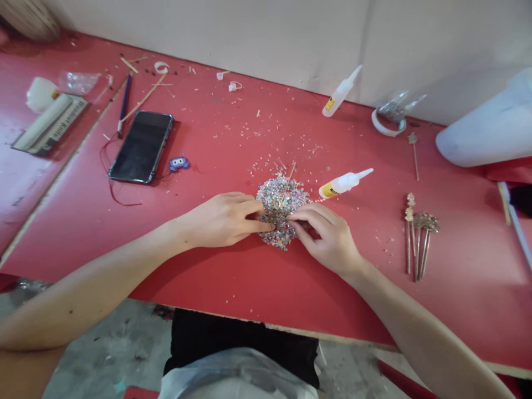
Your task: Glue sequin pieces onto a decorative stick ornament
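A heap of small glittering chips [272,191], silvery with pink and blue glints, lies on the red table between my hands. My left hand [226,219] reaches in from the left, thumb and finger curled at the heap's near part; what they grip is hidden among the chips. From the other side, my right hand [328,238] pinches at the heap with thumb and fingertips, on something too small to make out. A thin golden-brown stick [287,185] slants away over the chips, its near end close to my fingers. Just right of the heap lies a glue bottle [341,184] with a yellow label.
Another glue bottle [341,91] is near the wall. At right are several ornamented hair sticks [420,244], a tape ring [388,124] with plastic bags, and a large white cylinder [482,127]. Left are a phone [141,147], a paintbrush [124,105] and a knife box [52,124].
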`<state>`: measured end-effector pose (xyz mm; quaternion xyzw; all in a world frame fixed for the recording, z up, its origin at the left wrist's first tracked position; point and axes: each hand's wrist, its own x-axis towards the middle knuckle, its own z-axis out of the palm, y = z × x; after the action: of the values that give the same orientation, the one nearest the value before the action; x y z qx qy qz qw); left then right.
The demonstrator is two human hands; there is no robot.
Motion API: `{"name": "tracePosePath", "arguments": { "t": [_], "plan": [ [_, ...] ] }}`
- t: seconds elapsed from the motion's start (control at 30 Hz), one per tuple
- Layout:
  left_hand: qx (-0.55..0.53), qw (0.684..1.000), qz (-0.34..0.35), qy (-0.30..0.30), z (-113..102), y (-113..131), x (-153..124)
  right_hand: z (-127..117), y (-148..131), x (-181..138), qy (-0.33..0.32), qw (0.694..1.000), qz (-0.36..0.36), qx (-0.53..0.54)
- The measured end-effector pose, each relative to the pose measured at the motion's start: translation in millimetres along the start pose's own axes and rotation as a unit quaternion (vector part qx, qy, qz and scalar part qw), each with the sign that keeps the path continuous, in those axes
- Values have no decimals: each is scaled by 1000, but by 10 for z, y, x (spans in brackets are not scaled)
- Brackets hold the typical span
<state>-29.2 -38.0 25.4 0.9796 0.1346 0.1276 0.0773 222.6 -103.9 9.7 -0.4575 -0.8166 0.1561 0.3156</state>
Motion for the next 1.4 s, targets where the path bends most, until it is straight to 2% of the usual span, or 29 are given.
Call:
{"name": "tracePosePath", "arguments": {
  "t": [1.4],
  "plan": [
    [0,1000,2,4,1,3,-3,12,9,1,-2,1000,-15,10]
  ]
}}
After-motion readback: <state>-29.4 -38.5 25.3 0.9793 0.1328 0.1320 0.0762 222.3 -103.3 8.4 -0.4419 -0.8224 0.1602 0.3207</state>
